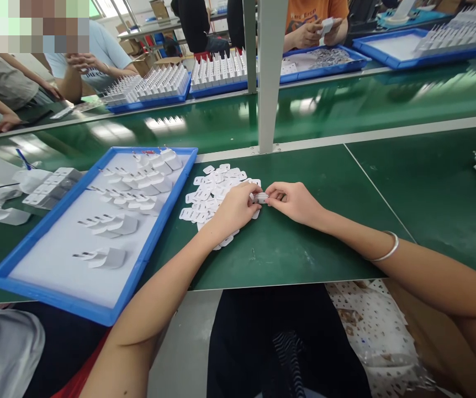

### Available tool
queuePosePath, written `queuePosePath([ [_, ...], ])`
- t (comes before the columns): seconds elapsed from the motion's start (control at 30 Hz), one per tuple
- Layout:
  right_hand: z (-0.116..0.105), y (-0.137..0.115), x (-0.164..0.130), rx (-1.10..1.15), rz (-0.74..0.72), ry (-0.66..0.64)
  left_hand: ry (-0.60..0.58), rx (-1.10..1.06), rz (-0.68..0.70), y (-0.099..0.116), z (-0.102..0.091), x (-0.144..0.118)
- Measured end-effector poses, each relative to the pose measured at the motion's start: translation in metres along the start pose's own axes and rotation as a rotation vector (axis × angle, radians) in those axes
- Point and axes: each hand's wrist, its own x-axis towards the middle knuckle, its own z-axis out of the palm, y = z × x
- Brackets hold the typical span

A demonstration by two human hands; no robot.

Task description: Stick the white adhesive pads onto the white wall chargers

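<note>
Bench [287,243] is green mat, conveyor running behind it. Blue tray [56,301] sits near left, with white plug adapters [109,224] lying in loose rows on it. Pile of small white plastic pieces [209,193] lies just right of the tray, under the left hand [233,210]. Right hand [294,200] meets it at centre; both pinch one small white piece [260,197] between fingertips, grip narrow, piece just above the mat. My read: keep the pinch light and square, hands low over the mat so a dropped piece lands by the pile.
</note>
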Motion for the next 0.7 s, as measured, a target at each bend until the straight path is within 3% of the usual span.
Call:
queuePosePath([
  [0.17, 0.001, 0.000, 0.000, -0.011, 0.025, -0.001, -0.005, 0.084, -0.056, 0.002, -0.008, -0.001],
  [0.33, 0.001, -0.003, -0.002, -0.023, 0.037, 0.004, -0.033, 0.097, -0.016, 0.000, -0.006, -0.001],
  [0.7, 0.001, 0.002, 0.000, 0.059, 0.015, -0.030, 0.031, 0.105, 0.071, -0.003, 0.003, 0.002],
])
